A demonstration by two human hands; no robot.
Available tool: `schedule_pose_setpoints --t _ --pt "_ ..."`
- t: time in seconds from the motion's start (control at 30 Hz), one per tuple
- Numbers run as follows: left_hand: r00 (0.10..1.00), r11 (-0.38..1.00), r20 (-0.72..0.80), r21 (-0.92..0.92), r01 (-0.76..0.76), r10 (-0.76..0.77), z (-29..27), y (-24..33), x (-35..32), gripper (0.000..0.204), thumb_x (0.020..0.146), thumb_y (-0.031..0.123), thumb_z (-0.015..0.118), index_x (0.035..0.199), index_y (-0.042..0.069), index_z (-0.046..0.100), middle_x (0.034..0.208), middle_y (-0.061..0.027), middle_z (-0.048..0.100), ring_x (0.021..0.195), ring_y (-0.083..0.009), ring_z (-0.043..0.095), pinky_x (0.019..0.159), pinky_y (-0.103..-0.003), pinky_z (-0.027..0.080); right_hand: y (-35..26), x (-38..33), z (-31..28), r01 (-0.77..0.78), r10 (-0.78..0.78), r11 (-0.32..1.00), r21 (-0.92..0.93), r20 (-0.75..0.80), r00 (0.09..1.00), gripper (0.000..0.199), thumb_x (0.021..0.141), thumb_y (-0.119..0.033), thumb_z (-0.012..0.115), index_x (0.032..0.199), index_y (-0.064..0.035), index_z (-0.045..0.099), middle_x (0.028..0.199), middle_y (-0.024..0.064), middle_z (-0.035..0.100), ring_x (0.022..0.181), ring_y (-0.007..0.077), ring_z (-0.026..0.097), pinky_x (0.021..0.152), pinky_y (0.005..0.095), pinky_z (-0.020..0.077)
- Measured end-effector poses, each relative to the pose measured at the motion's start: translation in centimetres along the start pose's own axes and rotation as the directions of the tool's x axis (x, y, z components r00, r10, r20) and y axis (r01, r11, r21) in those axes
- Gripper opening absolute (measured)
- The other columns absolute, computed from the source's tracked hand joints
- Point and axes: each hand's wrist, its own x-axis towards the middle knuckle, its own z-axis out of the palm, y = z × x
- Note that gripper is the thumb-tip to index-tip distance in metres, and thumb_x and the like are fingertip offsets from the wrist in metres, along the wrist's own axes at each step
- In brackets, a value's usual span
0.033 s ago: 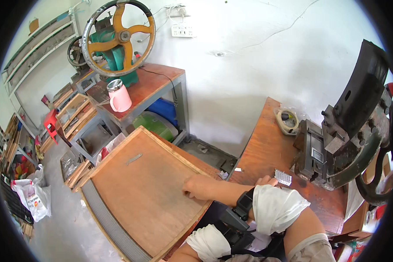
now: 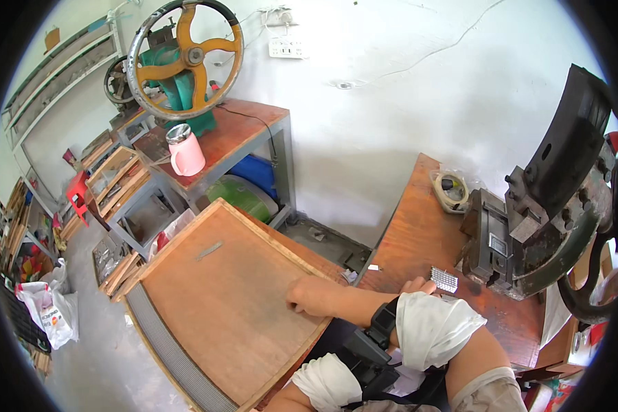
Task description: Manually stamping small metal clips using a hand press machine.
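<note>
My forearms cross. My right hand, with a black device strapped at its wrist, reaches left over a wood-framed board. Its fingers are curled down at the board's surface; anything between them is too small or hidden to make out. A thin grey strip lies farther up the board. Mostly hidden behind the right forearm, my left hand is at the wooden bench on the right. Its fingers are closed at the edge of a small silver grid-patterned piece.
A dark metal press stands at the bench's right. Behind it lies a tape roll in clear plastic. A pink mug is on another table, beside a machine with a yellow-spoked handwheel. White bags rest on the floor, left.
</note>
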Motion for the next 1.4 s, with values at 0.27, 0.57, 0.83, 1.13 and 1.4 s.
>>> schedule_pose_setpoints --t 0.27,0.57,0.83,1.13,1.4 --pt "0.996 0.990 0.083 -0.137 0.019 -0.008 -0.8 -1.1 0.8 0.022 0.075 0.030 0.066 0.092 0.015 0.066 0.092 -0.0067 0.057 0.089 -0.0309 0.055 0.070 -0.047 0.047 -2.9 -2.6 -0.6 0.047 -0.075 0.991 -0.127 -0.227 0.971 0.008 0.073 -0.008 0.058 0.074 -0.0001 0.060 0.091 0.0183 0.064 0.088 0.0356 0.061 0.077 0.0446 0.0509" --pt "0.998 0.965 -0.017 -0.258 0.049 -0.056 -5.3 1.4 1.7 0.016 0.070 0.012 0.074 0.086 0.010 0.072 0.084 -0.0069 0.058 0.082 -0.0302 0.055 0.073 -0.042 0.047 -4.8 -32.3 -0.5 -0.602 0.593 0.712 0.360 -0.768 0.241 0.012 0.076 0.002 0.067 0.087 -0.0021 0.066 0.086 0.0136 0.066 0.079 0.0321 0.064 0.069 0.0377 0.0516" --pt "0.995 0.962 0.038 -0.257 0.096 -0.089 -5.5 1.3 2.0 0.013 0.070 0.007 0.073 0.083 0.007 0.071 0.089 -0.0083 0.061 0.084 -0.0307 0.056 0.075 -0.041 0.048 -3.0 -33.9 0.6 -0.707 0.446 0.685 0.174 -0.868 0.219 0.015 0.071 0.000 0.069 0.085 -0.0066 0.067 0.084 0.0098 0.066 0.079 0.0315 0.062 0.072 0.0403 0.0505" --pt "1.000 0.990 0.022 -0.137 0.022 -0.020 -4.9 1.8 2.9 0.012 0.074 0.004 0.065 0.086 0.003 0.065 0.081 -0.0109 0.057 0.080 -0.0324 0.057 0.071 -0.043 0.047 -0.9 -28.3 0.4 -0.717 0.418 0.688 0.112 -0.869 0.265 0.013 0.071 -0.014 0.072 0.083 -0.0110 0.068 0.086 0.0060 0.063 0.081 0.0289 0.060 0.071 0.0390 0.0509" --pt "0.999 0.996 -0.020 0.076 0.047 -0.046 -4.6 2.8 3.2 0.012 0.073 0.008 0.065 0.085 0.005 0.063 0.078 -0.0099 0.054 0.076 -0.0311 0.057 0.066 -0.043 0.046 -1.0 -27.2 0.4 -0.728 0.560 0.630 0.272 -0.808 0.182 0.011 0.073 -0.014 0.070 0.084 -0.0125 0.068 0.085 0.0056 0.064 0.092 0.0297 0.058 0.080 0.0435 0.0440"
